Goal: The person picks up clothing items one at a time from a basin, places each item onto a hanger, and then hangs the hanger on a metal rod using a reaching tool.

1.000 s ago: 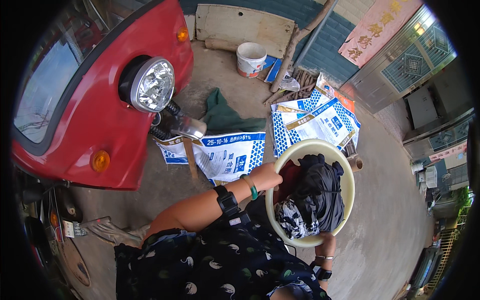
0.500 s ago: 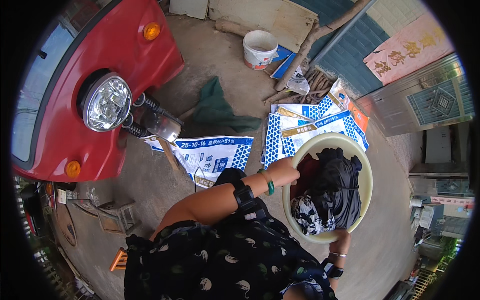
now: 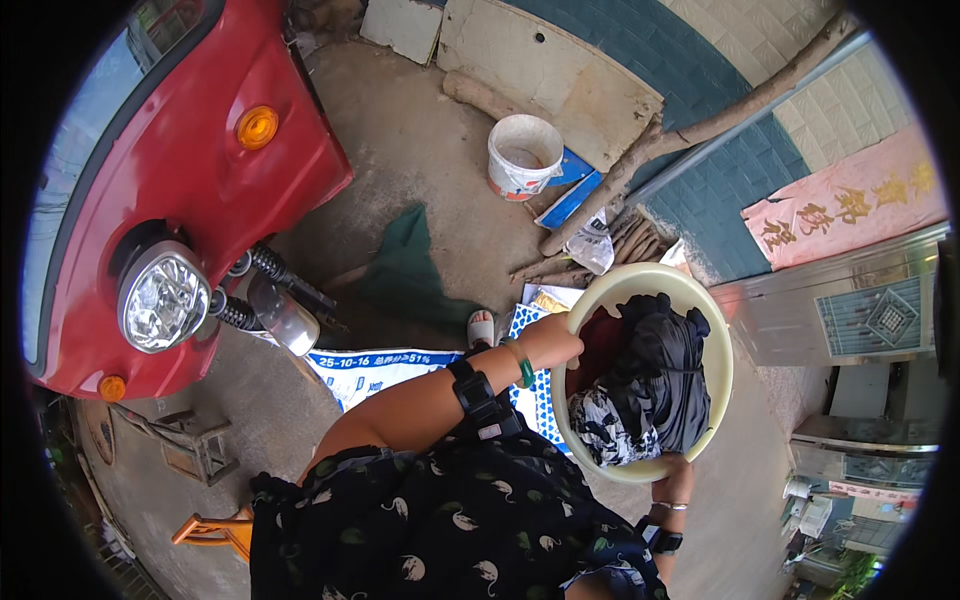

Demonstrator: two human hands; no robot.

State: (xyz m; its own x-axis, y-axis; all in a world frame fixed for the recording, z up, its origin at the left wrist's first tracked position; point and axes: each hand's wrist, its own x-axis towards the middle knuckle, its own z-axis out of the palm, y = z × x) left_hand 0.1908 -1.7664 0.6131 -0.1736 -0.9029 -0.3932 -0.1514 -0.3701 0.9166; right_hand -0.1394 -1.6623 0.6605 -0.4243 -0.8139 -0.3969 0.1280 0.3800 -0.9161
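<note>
Gold-lettered pink banner [image 3: 838, 202], blue-lettered white sack [image 3: 372, 374]

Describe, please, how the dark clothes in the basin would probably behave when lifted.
The dark clothes would likely hang limp, since they lie in soft folds. They might drag the patterned cloth along, because the two touch. Their slightly shiny surface suggests they could feel a little slippery.

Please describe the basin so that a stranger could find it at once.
From the large red vehicle on the left, look right, past the picture's middle. There the left hand grips a round cream basin by its rim. Unlike the white bucket higher up, it is hand-held and contains mostly dark cloth.
</note>
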